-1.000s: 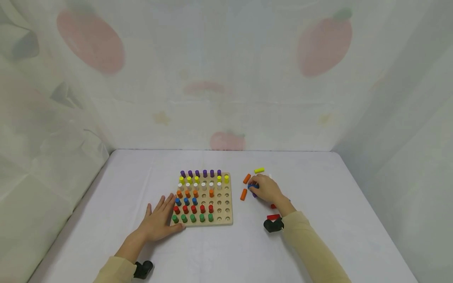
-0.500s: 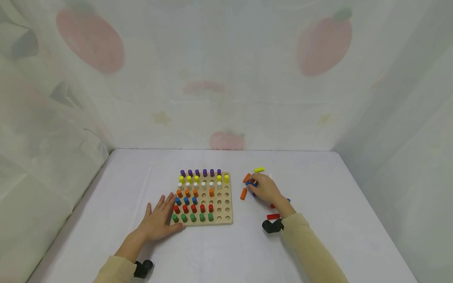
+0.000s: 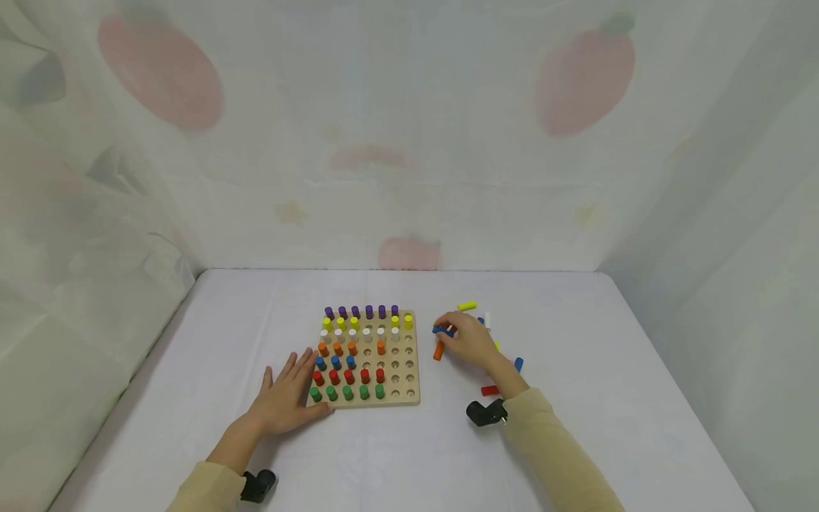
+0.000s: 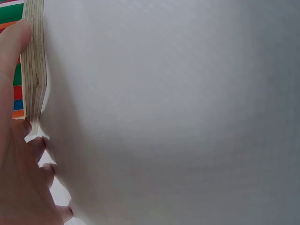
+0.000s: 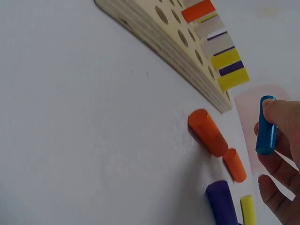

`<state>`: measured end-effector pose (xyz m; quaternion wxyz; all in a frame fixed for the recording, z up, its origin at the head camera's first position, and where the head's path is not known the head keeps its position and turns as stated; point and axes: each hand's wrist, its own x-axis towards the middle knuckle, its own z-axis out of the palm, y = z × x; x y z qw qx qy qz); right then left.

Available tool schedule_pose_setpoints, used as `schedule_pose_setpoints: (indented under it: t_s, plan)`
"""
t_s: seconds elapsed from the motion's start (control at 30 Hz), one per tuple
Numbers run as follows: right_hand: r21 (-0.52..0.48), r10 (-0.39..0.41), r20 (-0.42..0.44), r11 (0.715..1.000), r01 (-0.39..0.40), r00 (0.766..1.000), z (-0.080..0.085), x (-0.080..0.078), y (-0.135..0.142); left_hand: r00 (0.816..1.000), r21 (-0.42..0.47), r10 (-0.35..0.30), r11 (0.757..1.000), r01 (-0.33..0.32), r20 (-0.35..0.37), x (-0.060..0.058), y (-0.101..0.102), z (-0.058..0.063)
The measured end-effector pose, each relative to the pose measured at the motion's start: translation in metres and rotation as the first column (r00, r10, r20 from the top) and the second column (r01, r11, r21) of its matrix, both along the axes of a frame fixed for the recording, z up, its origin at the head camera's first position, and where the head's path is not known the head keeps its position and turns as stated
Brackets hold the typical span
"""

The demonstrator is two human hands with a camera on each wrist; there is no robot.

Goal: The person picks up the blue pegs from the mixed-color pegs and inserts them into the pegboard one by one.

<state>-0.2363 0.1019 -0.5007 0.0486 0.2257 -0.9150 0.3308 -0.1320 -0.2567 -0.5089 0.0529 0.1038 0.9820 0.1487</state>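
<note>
A wooden pegboard holds upright rows of coloured pegs, with bare holes mostly toward its right side. My left hand lies at its lower left corner, fingers spread and straight; in the left wrist view the thumb rests against the board's edge. To the right of the board, my right hand pinches a blue peg between thumb and fingers, held raised in the right wrist view. Below that hand lies an orange peg. A second orange peg shows in the right wrist view.
Loose pegs are scattered about the right hand: yellow, white, blue and red. A purple peg lies close by. White cloth covers the table; patterned curtains hang at the back and sides.
The right hand has moved left toward the board with the blue peg, uncovering pegs behind it. The left hand stays against the board.
</note>
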Motion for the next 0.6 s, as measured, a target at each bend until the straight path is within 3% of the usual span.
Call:
schedule_pose_setpoints:
  t_s: [0.2,0.33,0.6]
  plan:
    - [-0.020,0.030,0.030,0.999,-0.029,0.999,0.003,0.004,-0.012,1.000,-0.005,0.004,1.000,-0.004,0.003,0.000,0.000,0.000]
    - [-0.039,0.045,0.000,0.998,-0.045,0.999,0.005,0.008,-0.020,1.000,-0.001,0.002,1.000,-0.002,0.004,0.000,0.000,-0.001]
    - [-0.143,0.056,0.009,0.988,-0.054,0.998,0.003,0.011,-0.034,1.000,0.006,0.004,1.000,-0.004,0.006,-0.001,-0.001,-0.002]
